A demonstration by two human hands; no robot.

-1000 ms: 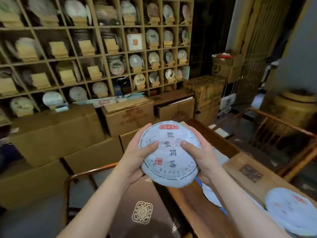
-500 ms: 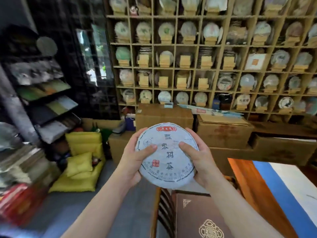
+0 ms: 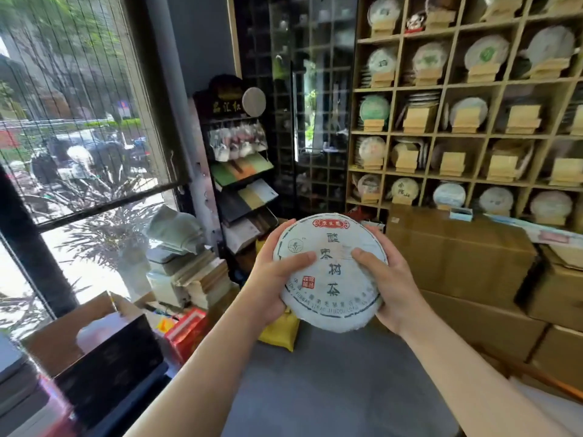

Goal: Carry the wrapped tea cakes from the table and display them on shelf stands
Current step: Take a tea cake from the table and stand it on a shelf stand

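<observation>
Head view
Tea cake (image 3: 331,272): round, wrapped in pale paper printed with dark characters and a red label at the top; held up in mid-air, face toward the camera, in front of the cardboard boxes (image 3: 457,257).
Left hand (image 3: 271,285): grip closed on the cake's left rim, thumb across the face.
Right hand (image 3: 391,285): grip closed on the right rim, thumb likewise on the face (fingers behind, hidden).
Shelf (image 3: 467,134): wooden grid at right, compartments holding wrapped cakes on wooden stands (image 3: 451,164).
Window (image 3: 79,121): at left, greenery outside.
</observation>
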